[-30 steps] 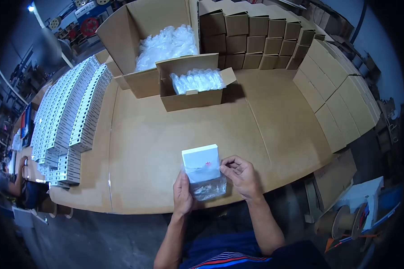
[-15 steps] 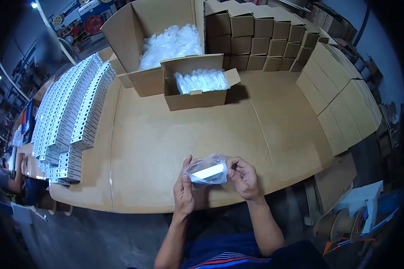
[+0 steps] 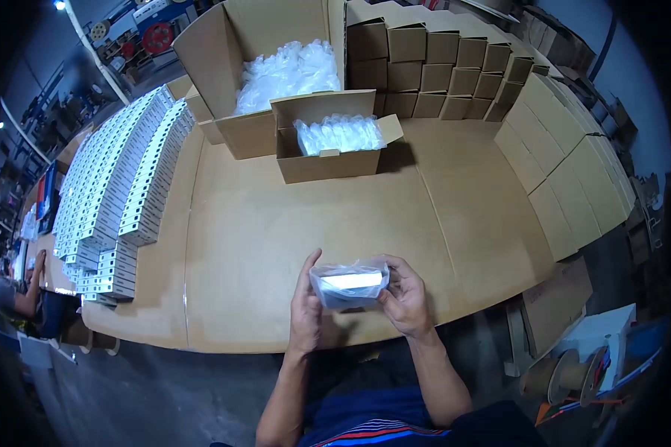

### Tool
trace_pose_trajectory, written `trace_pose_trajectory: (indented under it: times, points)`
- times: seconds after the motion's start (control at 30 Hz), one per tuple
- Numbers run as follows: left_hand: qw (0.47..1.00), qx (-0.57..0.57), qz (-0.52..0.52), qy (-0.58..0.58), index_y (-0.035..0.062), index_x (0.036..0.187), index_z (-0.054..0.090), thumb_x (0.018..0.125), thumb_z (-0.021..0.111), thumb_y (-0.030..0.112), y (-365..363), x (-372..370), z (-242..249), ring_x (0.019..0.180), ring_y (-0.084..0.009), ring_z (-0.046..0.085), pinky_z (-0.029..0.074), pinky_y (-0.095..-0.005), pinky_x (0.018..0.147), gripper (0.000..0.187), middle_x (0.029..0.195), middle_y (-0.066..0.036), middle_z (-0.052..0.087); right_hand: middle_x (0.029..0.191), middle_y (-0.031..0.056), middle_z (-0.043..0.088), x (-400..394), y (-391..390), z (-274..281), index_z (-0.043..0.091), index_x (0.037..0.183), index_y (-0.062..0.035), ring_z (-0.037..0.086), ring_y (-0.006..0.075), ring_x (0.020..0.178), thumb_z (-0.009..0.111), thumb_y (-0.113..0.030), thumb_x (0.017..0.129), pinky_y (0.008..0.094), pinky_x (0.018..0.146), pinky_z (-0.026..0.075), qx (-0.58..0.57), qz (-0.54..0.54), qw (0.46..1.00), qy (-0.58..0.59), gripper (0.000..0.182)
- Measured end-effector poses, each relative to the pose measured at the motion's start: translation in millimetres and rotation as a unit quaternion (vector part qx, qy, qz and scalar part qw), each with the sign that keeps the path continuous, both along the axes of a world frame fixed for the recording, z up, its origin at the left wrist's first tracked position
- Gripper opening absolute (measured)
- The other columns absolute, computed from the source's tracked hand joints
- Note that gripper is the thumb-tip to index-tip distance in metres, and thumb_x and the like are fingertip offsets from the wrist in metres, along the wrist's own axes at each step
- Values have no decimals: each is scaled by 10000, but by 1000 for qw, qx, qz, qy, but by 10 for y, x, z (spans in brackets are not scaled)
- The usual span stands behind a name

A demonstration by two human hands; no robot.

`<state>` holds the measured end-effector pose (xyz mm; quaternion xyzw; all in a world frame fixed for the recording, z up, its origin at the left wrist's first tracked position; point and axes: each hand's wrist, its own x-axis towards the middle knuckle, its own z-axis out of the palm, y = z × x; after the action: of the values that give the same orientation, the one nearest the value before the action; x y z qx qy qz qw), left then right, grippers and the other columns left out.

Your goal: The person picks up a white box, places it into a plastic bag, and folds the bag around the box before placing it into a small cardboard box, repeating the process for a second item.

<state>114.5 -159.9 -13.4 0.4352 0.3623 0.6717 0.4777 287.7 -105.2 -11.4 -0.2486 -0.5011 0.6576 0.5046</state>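
Observation:
A clear plastic bag (image 3: 348, 286) with a white, box-shaped item inside is held between my hands over the near edge of the cardboard-covered table (image 3: 298, 223). My right hand (image 3: 405, 298) grips the bag's right side, thumb in front. At its left side my left hand (image 3: 306, 309) supports the bag, with the fingers pointing up. Beyond them, a small open carton (image 3: 328, 168) holds a row of clear plastic-wrapped pieces (image 3: 341, 135).
A large open carton (image 3: 253, 135) full of clear plastic bags (image 3: 291, 74) stands behind. White boxes (image 3: 112, 186) are stacked left. Brown cartons (image 3: 443, 67) line the back, more (image 3: 574, 179) the right. A seated person (image 3: 22, 294) is at far left.
The bag has turned so the white item lies nearly level. My right hand has closed round its right side, and the thumb of my left hand has moved off the bag's front.

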Motion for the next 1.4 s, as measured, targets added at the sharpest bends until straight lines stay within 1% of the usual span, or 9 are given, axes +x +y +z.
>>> trace_pose_trajectory:
  times: [0.1,0.37,0.57,0.67,0.87,1.1,1.2,1.3,1.4]
  points:
    - [995,-36,39,85,3,1461,437,1020,617,117,-35,31,47,1208,-192,574,460,-316,1029,490,1292,-117,597,1192,134,686,10,-9,51,555,1322,30,655,163,1085,709,-11,944,290,950,540,10,3,1000,6,410]
    - [993,-104,29,51,-36,1156,646,1098,491,193,-81,2,-47,1021,-157,644,554,-318,902,282,1136,-109,665,1189,175,711,207,38,221,701,1096,48,652,160,1080,697,27,940,301,933,548,-46,97,986,-131,157]
    - [981,-175,68,-46,-10,1129,658,1095,501,222,-82,50,-16,936,-145,679,604,-323,820,282,1047,-80,689,1299,205,663,99,-11,256,731,1051,36,664,213,1118,686,18,942,309,1002,507,-90,-47,994,45,119]
    - [980,-173,81,-50,-5,1136,658,1094,504,227,-69,27,7,909,-137,685,610,-312,798,282,1026,-71,691,1322,211,645,122,-30,279,750,1053,21,663,243,1133,712,31,907,327,1037,484,21,-25,996,83,152]
    - [980,-168,94,-55,8,1049,655,1096,511,257,-44,100,81,835,-78,600,525,-260,741,292,932,-19,654,1118,150,748,148,-27,183,773,1077,-15,713,224,1015,753,16,864,313,941,539,120,45,968,-216,215]
    - [968,-201,74,-128,121,956,517,1090,507,287,-85,-46,-93,795,-102,640,560,-280,699,213,879,-14,619,1085,150,771,186,-14,430,763,1149,-34,739,210,987,816,-38,821,309,902,560,82,64,951,-291,332]
    - [964,-218,50,-141,104,1064,546,1092,496,276,-87,-36,-35,809,-107,644,561,-290,703,182,912,-38,636,1087,143,773,237,25,468,754,1163,-22,735,198,987,824,-48,819,308,910,561,58,95,945,-308,352]
    - [967,-215,57,-121,75,1253,535,1096,479,273,-78,61,275,847,-120,653,563,-283,743,259,962,-62,650,967,66,762,301,44,424,731,1196,17,616,57,796,774,27,851,215,696,512,47,97,949,-295,348]
    - [992,-122,-24,-8,50,1412,452,1083,506,215,-113,-37,223,931,-142,658,565,-282,816,373,1042,-96,650,1119,128,746,346,73,329,726,1195,26,652,84,912,771,6,870,231,780,537,47,101,961,-255,329]
